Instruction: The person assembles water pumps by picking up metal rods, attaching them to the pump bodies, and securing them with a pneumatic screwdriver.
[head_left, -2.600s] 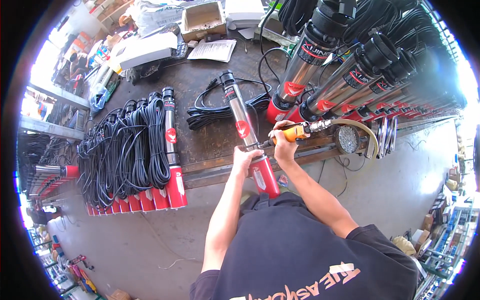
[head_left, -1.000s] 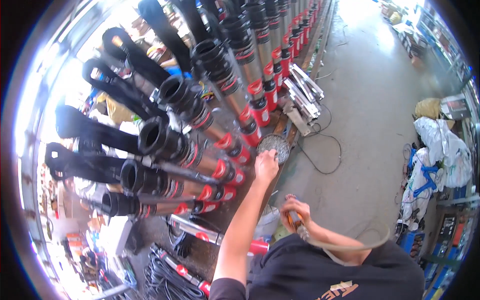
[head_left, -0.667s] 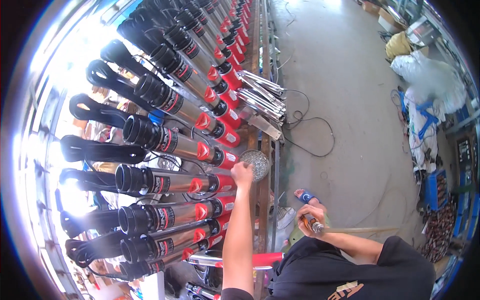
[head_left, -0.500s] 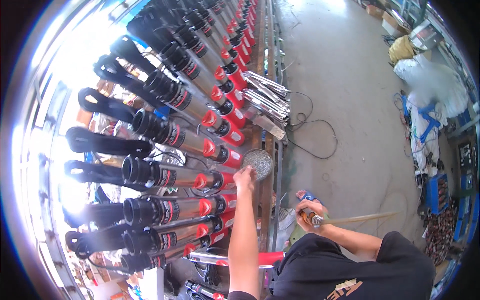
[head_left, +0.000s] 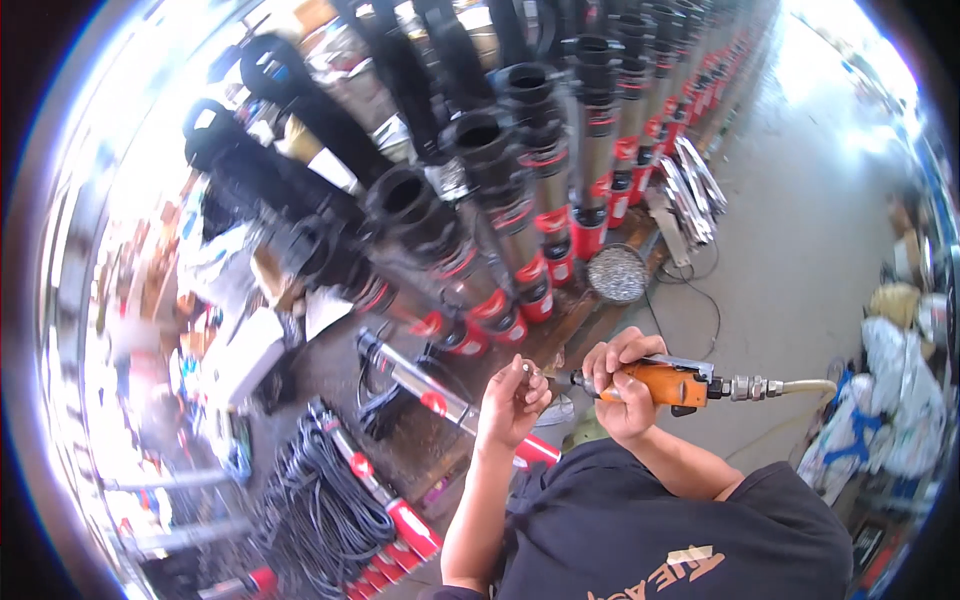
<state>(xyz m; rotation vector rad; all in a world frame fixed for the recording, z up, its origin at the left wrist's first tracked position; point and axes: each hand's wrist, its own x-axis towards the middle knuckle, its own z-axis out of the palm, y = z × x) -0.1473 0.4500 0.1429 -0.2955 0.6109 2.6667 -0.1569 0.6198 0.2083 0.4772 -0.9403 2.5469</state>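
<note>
My right hand (head_left: 628,388) is wrapped round an orange pneumatic screwdriver (head_left: 680,384), whose tip points left. A metal coupling and a pale air hose (head_left: 812,386) run from its rear end. Just left of the tip, my left hand (head_left: 514,405) is closed in a pinch on a small shiny metal piece (head_left: 527,368); its exact kind is too small to tell. Beyond my hands, a round dish (head_left: 616,300) full of small metal bits sits on the bench edge. Close by stand submersible pumps (head_left: 485,300) with steel bodies, black tops and red lower ends.
A long row of pumps stretches away along the bench, with bent shiny metal strips (head_left: 690,195) beside it. Coiled black cable (head_left: 325,510) and another pump (head_left: 375,485) lie at lower left. White plastic sacks (head_left: 900,375) lie across the aisle at right.
My left hand has drawn back from the dish toward my body. The screwdriver has come up in front of me, near that hand. My view has turned left.
</note>
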